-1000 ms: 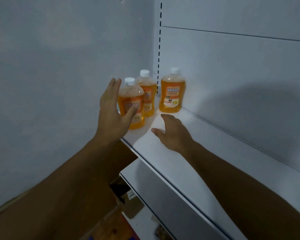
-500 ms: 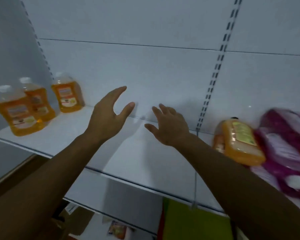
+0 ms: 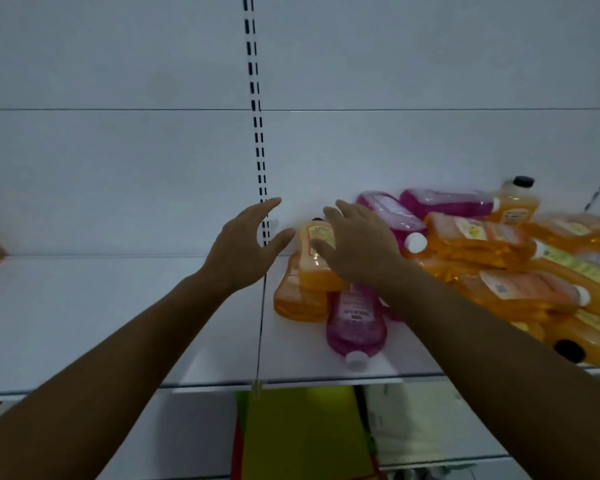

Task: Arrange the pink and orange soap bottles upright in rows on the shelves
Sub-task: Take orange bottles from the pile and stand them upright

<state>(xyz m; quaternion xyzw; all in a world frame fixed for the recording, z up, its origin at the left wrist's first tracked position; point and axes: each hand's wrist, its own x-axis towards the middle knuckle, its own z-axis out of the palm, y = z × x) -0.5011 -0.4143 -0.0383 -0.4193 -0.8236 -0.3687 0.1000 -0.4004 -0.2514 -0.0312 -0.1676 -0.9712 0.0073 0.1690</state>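
Hands reach for the bottle heap

Bottles lie in a loose heap [image 3: 482,258] on the white shelf [image 3: 118,306], to the right of the slotted upright [image 3: 257,133], orange and pink mixed, nearly all on their sides, some stacked on others. None of this heap stands in a row yet, so the sorting here is, by my judgement, barely begun.

At the heap's left edge an orange bottle [image 3: 317,258] leans on another orange one, with a pink bottle [image 3: 355,317] lying just beside, its white cap toward the shelf front. The right hand [image 3: 357,247] is spread over the leaning orange bottle, fingers straight, holding nothing; whether it touches the bottle I cannot tell. The left hand [image 3: 246,247] hovers in front of the upright, fingers and thumb apart, also empty, likely ready to take the bottle from the other side.

Labels are yellow or pale with small print, too blurred to read; no brand can be made out.
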